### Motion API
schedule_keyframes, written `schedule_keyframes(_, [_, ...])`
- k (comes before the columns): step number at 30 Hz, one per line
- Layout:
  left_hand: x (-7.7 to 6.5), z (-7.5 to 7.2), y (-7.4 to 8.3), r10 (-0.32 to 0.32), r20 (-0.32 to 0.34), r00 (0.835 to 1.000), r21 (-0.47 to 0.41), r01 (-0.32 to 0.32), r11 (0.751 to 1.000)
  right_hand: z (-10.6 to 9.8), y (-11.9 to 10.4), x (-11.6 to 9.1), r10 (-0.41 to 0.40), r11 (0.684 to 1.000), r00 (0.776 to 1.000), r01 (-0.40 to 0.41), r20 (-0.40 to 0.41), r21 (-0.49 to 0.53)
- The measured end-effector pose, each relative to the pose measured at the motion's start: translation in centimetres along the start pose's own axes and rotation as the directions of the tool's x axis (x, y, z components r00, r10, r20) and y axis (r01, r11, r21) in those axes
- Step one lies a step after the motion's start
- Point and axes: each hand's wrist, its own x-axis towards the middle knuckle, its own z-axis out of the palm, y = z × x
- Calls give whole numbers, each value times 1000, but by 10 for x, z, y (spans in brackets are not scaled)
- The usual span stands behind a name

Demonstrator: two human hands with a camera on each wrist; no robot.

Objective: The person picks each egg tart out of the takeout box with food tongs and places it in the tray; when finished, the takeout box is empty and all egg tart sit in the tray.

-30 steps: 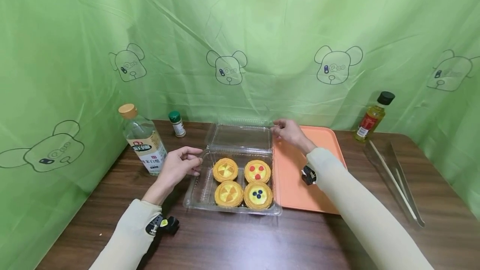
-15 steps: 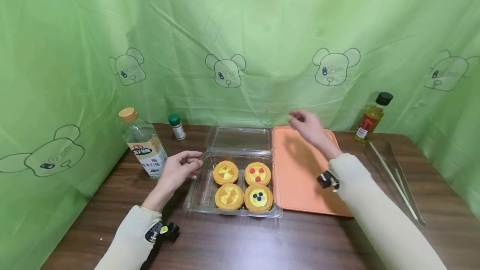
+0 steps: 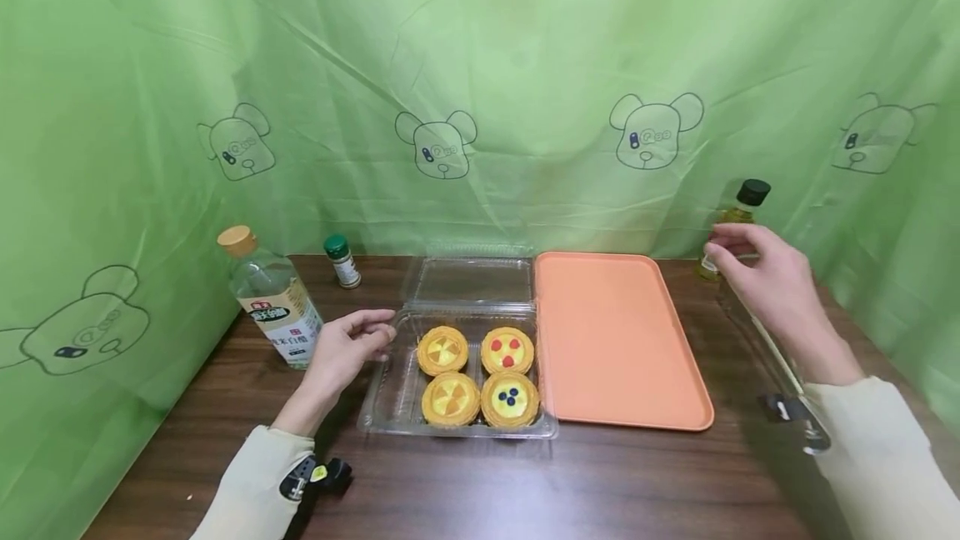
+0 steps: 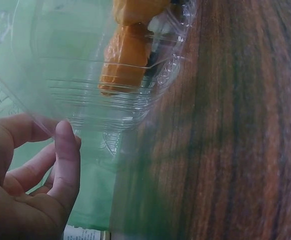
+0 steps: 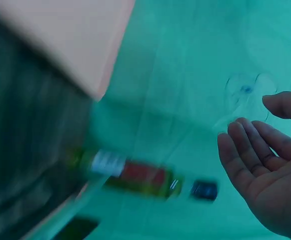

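Note:
My left hand (image 3: 347, 355) is at the left rim of a clear plastic clamshell container (image 3: 397, 394), which lies with its lid (image 3: 474, 280) folded back. In the left wrist view, the thumb and index finger pinch the container's rim. Several tarts sit in the container: one with red berries (image 3: 507, 350), one with blueberries (image 3: 510, 400) and two with wedge-patterned tops, a rear one (image 3: 442, 350) and a front one (image 3: 451, 398). Raised at the right, my right hand (image 3: 772, 282) holds nothing, its fingers loosely bent. It partly covers the metal tongs (image 3: 774, 348) and an oil bottle (image 3: 742, 212).
An orange tray (image 3: 611, 340) lies right beside the container. On the left stand a large vinegar bottle (image 3: 276, 307) with an orange cap and a small green-capped shaker (image 3: 342, 262). A green curtain (image 3: 525, 40) closes off the back and sides of the wooden table (image 3: 450, 490).
My right hand has left the container's lid, passed over the tray and moved right, near the oil bottle and tongs. My left hand has stayed at the container's rim.

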Motion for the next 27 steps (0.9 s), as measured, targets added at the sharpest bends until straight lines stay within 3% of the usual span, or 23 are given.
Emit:
schedule_keyframes(7, [-1, -4, -3, 2, 6, 1000, -19, -1, 1000, -16, 55, -28, 74, 994, 995, -69, 65, -82])
schedule_keyframes(12, [0, -2, -2, 14, 20, 1000, -35, -13, 999, -25, 81, -44, 111, 987, 988, -97, 109, -130])
schedule_keyframes(20, [2, 0, -3, 12, 20, 1000, -43, -11, 999, -33, 99, -55, 163, 973, 974, -132, 156, -191])
schedule_keyframes(27, [1, -1, -4, 12, 16, 1000, -44, -11, 999, -34, 107, -62, 158, 971, 967, -115, 200, -212])
